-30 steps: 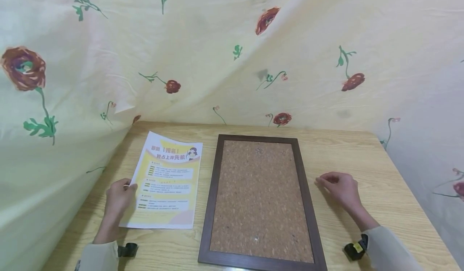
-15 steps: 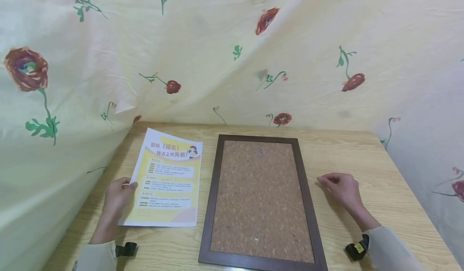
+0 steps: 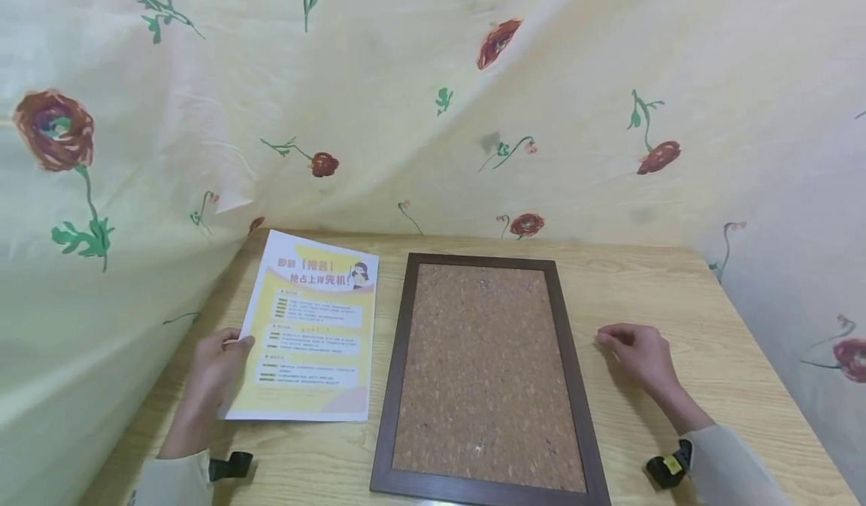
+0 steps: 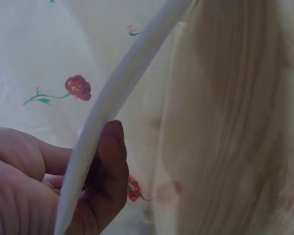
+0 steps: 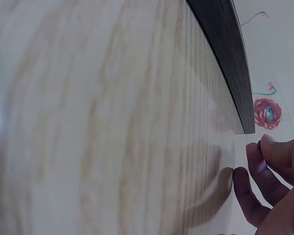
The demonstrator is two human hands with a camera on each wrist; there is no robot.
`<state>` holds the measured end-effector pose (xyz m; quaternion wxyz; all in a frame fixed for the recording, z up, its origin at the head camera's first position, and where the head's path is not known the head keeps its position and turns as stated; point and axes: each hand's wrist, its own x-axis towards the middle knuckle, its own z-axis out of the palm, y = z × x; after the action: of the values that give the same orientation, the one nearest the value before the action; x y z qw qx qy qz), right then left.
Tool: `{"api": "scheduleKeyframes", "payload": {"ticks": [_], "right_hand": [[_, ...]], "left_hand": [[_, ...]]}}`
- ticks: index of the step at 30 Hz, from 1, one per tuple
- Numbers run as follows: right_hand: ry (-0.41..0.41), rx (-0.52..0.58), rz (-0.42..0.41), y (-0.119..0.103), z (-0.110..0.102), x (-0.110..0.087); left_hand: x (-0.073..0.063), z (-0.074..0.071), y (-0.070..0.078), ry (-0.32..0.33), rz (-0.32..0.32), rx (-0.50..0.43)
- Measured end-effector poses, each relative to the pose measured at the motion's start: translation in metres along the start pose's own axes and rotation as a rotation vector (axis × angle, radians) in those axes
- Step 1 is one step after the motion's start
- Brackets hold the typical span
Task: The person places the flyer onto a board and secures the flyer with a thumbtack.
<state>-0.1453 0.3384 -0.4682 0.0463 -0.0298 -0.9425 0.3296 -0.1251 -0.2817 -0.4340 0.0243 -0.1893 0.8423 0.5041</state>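
My left hand (image 3: 215, 359) pinches the left edge of a printed paper poster (image 3: 311, 333), thumb over the front and fingers behind. Yellow and white, it carries text blocks and a small cartoon figure at top right. In the left wrist view the paper (image 4: 100, 115) shows edge-on, curving between thumb and curled fingers. To its right, a cork board (image 3: 487, 378) with a dark brown frame lies on the table. Beyond the board's right side my right hand (image 3: 639, 352) rests at the tabletop, fingers loosely curled, thumb near the forefinger; nothing shows in it.
A light wood-grain table (image 3: 649, 288) lies under everything. Flowered cloth (image 3: 433, 115) hangs along its back and sides. The board's dark frame edge (image 5: 230, 63) stands slightly above the tabletop in the right wrist view. Each wrist wears a black camera (image 3: 666, 470).
The poster's top edge has moved up and a little left, its lower edge slightly up, with my left hand shifting slightly left. My right hand has drifted slightly right; the cork board has stayed put.
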Motion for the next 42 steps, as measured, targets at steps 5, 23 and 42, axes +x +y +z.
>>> {"api": "scheduleKeyframes", "payload": {"ticks": [5, 23, 42], "right_hand": [[-0.012, 0.006, 0.007, 0.0, -0.001, -0.001], [-0.034, 0.029, 0.025, -0.002, -0.009, -0.001], [-0.051, 0.101, 0.025, -0.016, -0.017, 0.006]], "left_hand": [[0.0, -0.003, 0.003, -0.032, -0.024, -0.05], [-0.001, 0.0, 0.009, -0.08, -0.073, -0.192], [-0.006, 0.023, 0.015, -0.203, -0.027, -0.409]]}}
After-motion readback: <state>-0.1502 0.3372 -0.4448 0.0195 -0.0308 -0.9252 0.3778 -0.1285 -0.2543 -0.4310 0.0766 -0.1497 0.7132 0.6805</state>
